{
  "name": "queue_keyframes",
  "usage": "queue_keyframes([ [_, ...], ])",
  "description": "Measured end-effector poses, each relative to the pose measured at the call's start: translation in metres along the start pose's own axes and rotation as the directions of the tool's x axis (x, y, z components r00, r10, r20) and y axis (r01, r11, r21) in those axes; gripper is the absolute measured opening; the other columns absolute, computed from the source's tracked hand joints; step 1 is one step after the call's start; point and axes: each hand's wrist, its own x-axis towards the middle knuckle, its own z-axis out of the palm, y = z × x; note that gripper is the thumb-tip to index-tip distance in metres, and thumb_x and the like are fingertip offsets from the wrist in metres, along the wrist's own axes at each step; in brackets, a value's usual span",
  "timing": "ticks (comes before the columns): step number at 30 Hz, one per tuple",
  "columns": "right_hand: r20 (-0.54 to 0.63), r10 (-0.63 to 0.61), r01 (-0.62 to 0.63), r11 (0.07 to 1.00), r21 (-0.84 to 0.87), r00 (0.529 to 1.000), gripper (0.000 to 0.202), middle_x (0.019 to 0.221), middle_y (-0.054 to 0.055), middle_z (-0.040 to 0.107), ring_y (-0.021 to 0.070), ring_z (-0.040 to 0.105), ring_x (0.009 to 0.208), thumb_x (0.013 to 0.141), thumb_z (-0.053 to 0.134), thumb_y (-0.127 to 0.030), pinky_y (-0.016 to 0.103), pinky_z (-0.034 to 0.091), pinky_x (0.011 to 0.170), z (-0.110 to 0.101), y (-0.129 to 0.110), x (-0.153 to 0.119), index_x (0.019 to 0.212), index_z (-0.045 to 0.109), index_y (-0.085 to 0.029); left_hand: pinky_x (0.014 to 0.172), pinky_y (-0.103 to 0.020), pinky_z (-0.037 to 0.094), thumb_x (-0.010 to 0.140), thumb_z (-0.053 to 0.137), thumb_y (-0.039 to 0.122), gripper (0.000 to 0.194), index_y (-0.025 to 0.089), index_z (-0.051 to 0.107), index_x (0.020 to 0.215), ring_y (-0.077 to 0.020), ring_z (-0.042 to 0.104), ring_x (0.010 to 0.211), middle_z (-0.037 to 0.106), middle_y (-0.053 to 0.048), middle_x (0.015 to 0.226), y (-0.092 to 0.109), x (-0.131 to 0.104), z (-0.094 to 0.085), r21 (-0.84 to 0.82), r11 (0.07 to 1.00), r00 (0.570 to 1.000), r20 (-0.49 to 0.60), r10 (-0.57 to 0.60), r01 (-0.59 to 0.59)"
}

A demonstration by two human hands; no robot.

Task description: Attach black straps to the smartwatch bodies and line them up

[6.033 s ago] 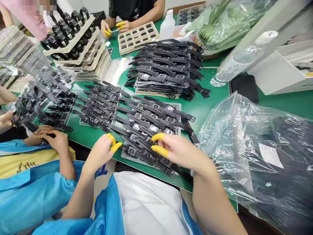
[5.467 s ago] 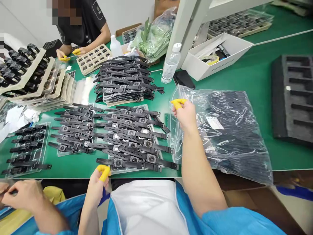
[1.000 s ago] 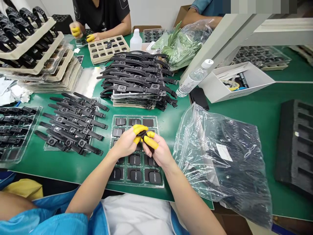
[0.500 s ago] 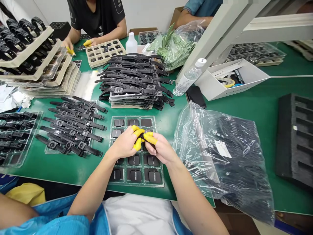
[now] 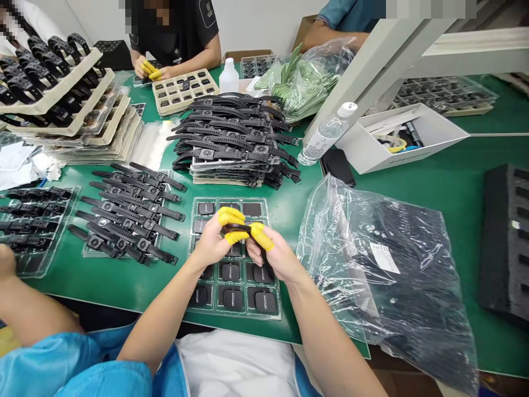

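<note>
**Slim lanes in the middle, wide room at right**

Over the tray (image 5: 243, 292), the left hand (image 5: 215, 240) and right hand (image 5: 270, 248) block the middle, a dark band (image 5: 239, 227) bridging them. A narrow strip of bare table (image 5: 285, 212) runs between tray and plastic bag (image 5: 380, 275) (the right forearm crosses its near end). Leftward, laid-out watches (image 5: 132, 215) hem another strip. A watch pile (image 5: 231, 138) walls off the far side. Broader room lies between bag, white box (image 5: 409, 143) and black block (image 5: 504, 242).
</note>
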Motion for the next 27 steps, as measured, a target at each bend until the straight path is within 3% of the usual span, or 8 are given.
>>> queue_keyframes([
  [4,0.122,0.22,-0.222,0.975,0.0,0.968,0.042,0.058,-0.011,0.038,0.0057,0.022,0.045,0.094,0.068,-0.062,0.02,0.016,0.041,-0.007,-0.004,0.0,0.091,0.057,-0.02,0.066,-0.027,0.061,0.093,0.074,0.058,0.044,0.019,0.063,0.108,-0.0182,0.077,0.082,0.078,-0.009,0.106,0.0,0.005,0.003,-0.352,0.924,0.943,-0.229,-0.241,0.15],
  [7,0.106,0.295,-0.286,0.953,-0.098,0.95,0.037,0.056,-0.012,0.033,0.0061,0.015,0.047,0.093,0.071,-0.055,0.02,0.01,0.041,-0.018,-0.013,-0.002,0.089,0.058,-0.02,0.054,-0.021,0.057,0.088,0.079,0.059,0.049,0.021,0.053,0.105,-0.014,0.075,0.067,0.079,-0.007,0.108,0.0,0.013,-0.012,-0.477,0.871,0.799,-0.477,-0.366,0.114],
  [9,0.025,0.231,-0.227,0.966,-0.121,0.973,0.036,0.056,-0.011,0.037,0.0061,0.02,0.046,0.089,0.077,-0.05,0.02,0.014,0.042,-0.024,-0.018,-0.002,0.088,0.057,-0.021,0.05,-0.02,0.055,0.086,0.081,0.058,0.051,0.023,0.049,0.104,-0.0128,0.074,0.063,0.08,-0.007,0.11,-0.001,0.018,-0.022,-0.485,0.87,0.728,-0.567,-0.386,0.084],
  [11,-0.065,0.114,-0.12,0.989,-0.091,0.991,0.038,0.06,-0.009,0.047,0.0062,0.029,0.046,0.085,0.082,-0.049,0.02,0.023,0.043,-0.025,-0.021,-0.003,0.09,0.055,-0.022,0.046,-0.02,0.055,0.087,0.08,0.056,0.05,0.022,0.051,0.109,-0.0133,0.074,0.06,0.08,-0.009,0.114,-0.003,0.018,-0.024,-0.476,0.865,0.762,-0.5,-0.412,0.155],
  [14,-0.122,0.004,-0.008,1.0,-0.027,0.993,0.039,0.065,-0.007,0.056,0.0067,0.036,0.045,0.087,0.079,-0.053,0.022,0.028,0.044,-0.016,-0.018,-0.002,0.093,0.055,-0.023,0.048,-0.024,0.058,0.096,0.069,0.047,0.043,0.02,0.059,0.128,-0.0164,0.077,0.068,0.075,-0.014,0.128,-0.006,0.01,-0.01,-0.33,0.88,0.897,-0.167,-0.41,0.342],
  [17,-0.062,0.024,-0.025,1.0,-0.014,0.998,0.035,0.063,-0.006,0.056,0.007,0.036,0.045,0.089,0.075,-0.052,0.022,0.025,0.043,-0.004,-0.007,0.0,0.093,0.057,-0.022,0.082,-0.035,0.068,0.099,0.057,0.022,0.04,0.021,0.063,0.139,-0.0234,0.076,0.108,0.071,-0.012,0.139,-0.01,-0.002,0.004,0.014,0.98,0.976,0.08,-0.2,0.2],
  [20,0.005,0.098,-0.098,0.995,-0.036,0.995,0.033,0.058,-0.006,0.055,0.0066,0.033,0.042,0.088,0.074,-0.049,0.021,0.022,0.042,0.001,0.0,0.002,0.09,0.057,-0.021,0.115,-0.048,0.055,0.088,0.049,0.003,0.061,0.023,0.061,0.145,-0.0261,0.062,0.136,0.068,-0.01,0.143,-0.015,-0.008,0.005,0.216,0.974,0.978,0.209,0.024,-0.07],
  [27,-0.04,0.113,-0.112,0.993,0.028,0.993,0.03,0.05,-0.009,0.049,0.0058,0.026,0.04,0.084,0.074,-0.045,0.021,0.017,0.041,0.003,-0.002,0.003,0.088,0.056,-0.021,0.114,-0.045,0.055,0.09,0.044,0.0,0.064,0.022,0.057,0.148,-0.0246,0.061,0.135,0.065,-0.013,0.141,-0.017,-0.007,-0.002,0.266,0.951,0.969,0.224,0.101,-0.16],
])
